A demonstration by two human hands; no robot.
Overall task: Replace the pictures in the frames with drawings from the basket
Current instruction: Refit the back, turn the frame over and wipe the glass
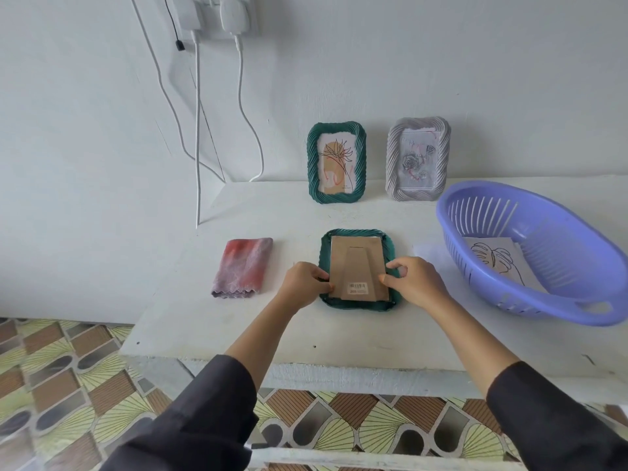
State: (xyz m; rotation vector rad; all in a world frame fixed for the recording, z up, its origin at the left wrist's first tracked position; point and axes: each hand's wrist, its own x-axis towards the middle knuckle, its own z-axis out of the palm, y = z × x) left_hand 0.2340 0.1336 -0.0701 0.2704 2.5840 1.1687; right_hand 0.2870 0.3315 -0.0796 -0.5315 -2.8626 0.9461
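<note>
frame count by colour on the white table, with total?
Green: 2, the green ribbed frame standing at the wall and the green ribbed frame lying face down, gripped at its sides by the left hand and right hand.
Grey: 1, the grey ribbed frame, standing at the wall.
Total: 3.

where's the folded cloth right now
In the head view the folded cloth lies flat on the white table, on the left side, just left of the face-down green frame and near the table's left edge.
</note>
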